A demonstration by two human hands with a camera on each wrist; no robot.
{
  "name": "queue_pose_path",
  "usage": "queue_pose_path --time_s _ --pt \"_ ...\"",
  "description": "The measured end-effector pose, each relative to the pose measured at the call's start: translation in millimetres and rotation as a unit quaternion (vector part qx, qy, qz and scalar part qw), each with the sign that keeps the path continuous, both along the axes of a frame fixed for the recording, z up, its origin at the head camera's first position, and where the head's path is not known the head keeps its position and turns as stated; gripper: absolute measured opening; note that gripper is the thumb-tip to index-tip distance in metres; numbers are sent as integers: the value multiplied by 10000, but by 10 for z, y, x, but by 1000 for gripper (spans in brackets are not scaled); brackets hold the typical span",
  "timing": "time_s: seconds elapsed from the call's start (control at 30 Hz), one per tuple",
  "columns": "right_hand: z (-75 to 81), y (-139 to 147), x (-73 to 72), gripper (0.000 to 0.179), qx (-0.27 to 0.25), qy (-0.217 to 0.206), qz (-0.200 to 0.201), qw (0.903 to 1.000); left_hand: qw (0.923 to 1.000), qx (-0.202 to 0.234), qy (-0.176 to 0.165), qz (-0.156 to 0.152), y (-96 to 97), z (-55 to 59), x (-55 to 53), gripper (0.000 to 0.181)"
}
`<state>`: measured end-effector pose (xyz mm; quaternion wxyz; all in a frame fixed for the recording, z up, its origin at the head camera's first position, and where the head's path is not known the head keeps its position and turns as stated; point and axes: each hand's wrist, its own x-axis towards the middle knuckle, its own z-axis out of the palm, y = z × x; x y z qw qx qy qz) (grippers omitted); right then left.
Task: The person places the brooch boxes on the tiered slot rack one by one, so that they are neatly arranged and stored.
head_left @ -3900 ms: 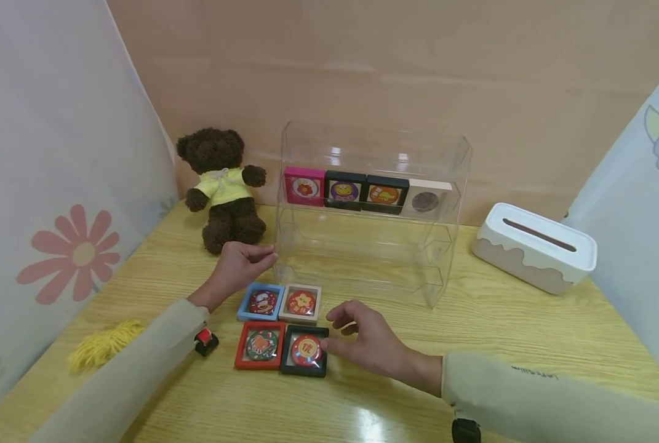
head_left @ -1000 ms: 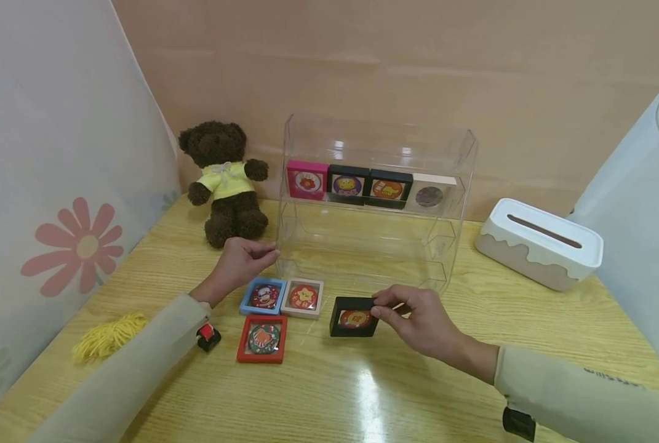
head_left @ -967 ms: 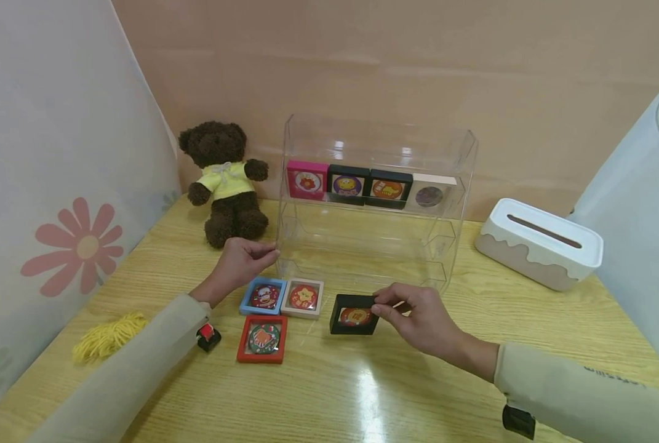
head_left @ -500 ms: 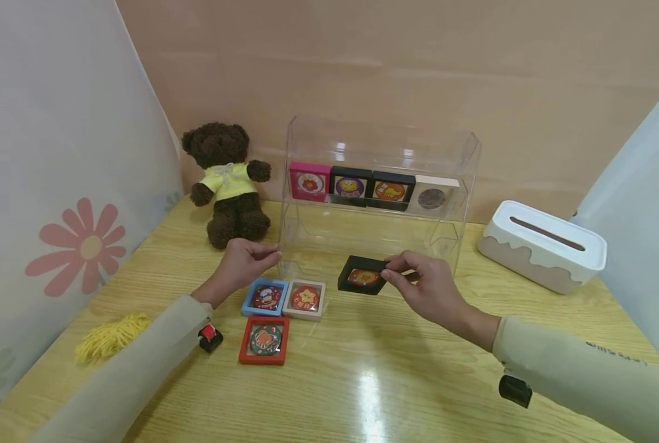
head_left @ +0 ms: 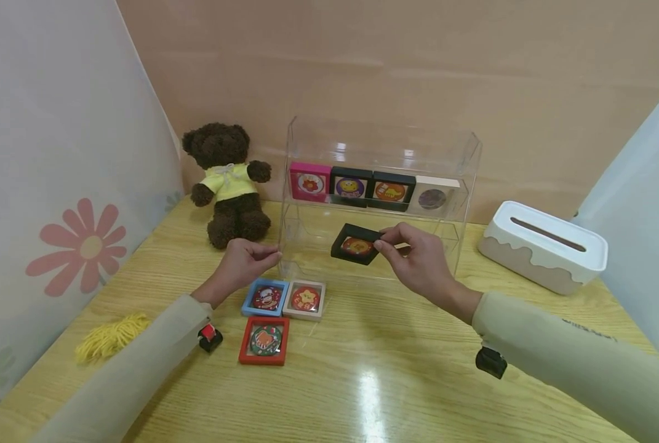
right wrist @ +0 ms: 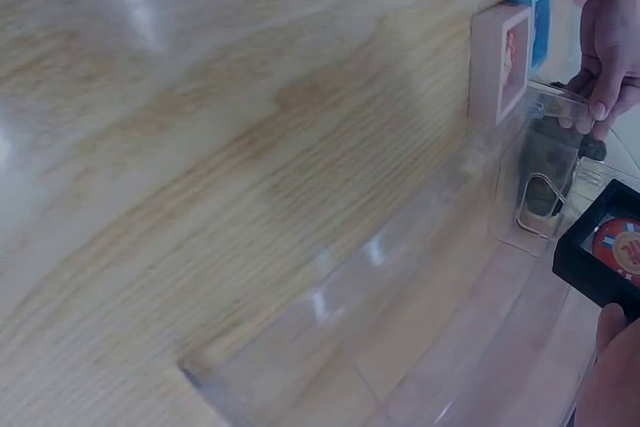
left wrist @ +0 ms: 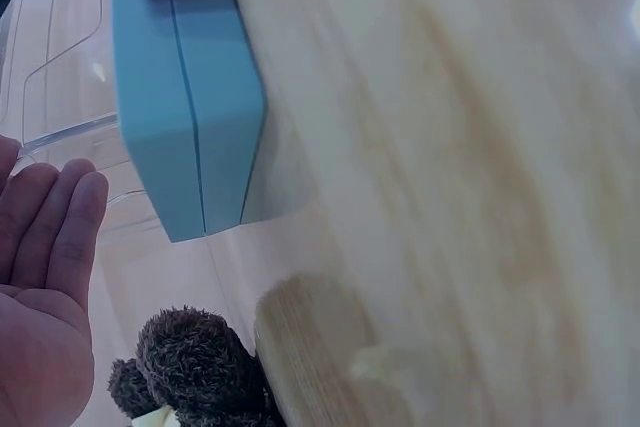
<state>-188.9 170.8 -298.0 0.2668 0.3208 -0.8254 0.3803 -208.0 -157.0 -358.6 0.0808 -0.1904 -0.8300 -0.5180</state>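
My right hand (head_left: 423,261) pinches the right edge of a small black display frame (head_left: 357,245) with a round red-and-gold badge inside. The frame is tilted, in front of the lower tiers of a clear acrylic rack (head_left: 376,151). With thumb and fingers, my left hand (head_left: 239,267) grips the rack's left side edge; the right wrist view shows this pinch too. Pink, black and pale frames (head_left: 351,186) stand in a row on an upper tier. On the table before the rack lie a blue frame (head_left: 264,298), a cream frame (head_left: 305,299) and a red frame (head_left: 264,341).
A brown teddy bear (head_left: 226,184) in a yellow top sits left of the rack. On the right stands a white-and-beige tissue box (head_left: 545,243). Yellow yarn (head_left: 110,337) lies on the wooden table (head_left: 418,394) by my left sleeve. Curtains hang at both sides.
My right hand has picked the black frame up from beside the red one and raised it toward the rack, tilting it on the way. My left hand keeps its hold on the rack.
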Motion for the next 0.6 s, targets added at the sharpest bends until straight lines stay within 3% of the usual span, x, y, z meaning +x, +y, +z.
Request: queue_pose_path --time_s 0.6 --pt "156 -411 -227 9 -315 -242 -144 9991 10000 -80 25 -35 -10 -12 -10 18"
